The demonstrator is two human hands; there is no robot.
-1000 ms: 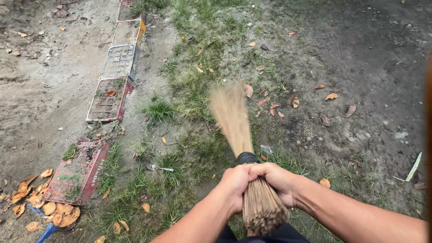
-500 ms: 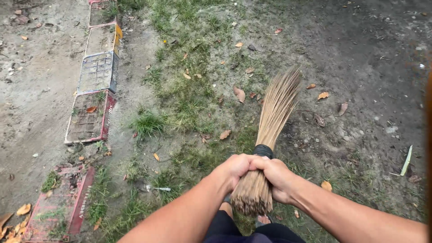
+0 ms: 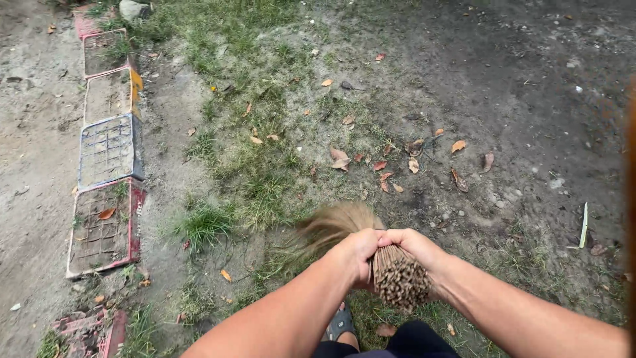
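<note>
Both hands grip a bundled stick broom [image 3: 397, 278] at its bound handle end. My left hand [image 3: 354, 255] wraps the left side and my right hand [image 3: 414, 246] the right side. The cut stick ends face the camera. The bristles [image 3: 328, 225] fan out low to the left over the grass and look blurred. Dry brown leaves [image 3: 381, 166] lie scattered on the ground beyond the broom.
A row of crates [image 3: 109, 152] lies set into the soil along the left. Patchy grass [image 3: 255, 179] runs up the middle; bare dark dirt [image 3: 530, 99] spreads to the right. A sandalled foot [image 3: 341, 323] shows below the hands. A pale green strip [image 3: 583, 225] lies at right.
The broom has swung from pointing up and right to low and left near my feet. The view has shifted, so the crates sit lower and more leaves show ahead.
</note>
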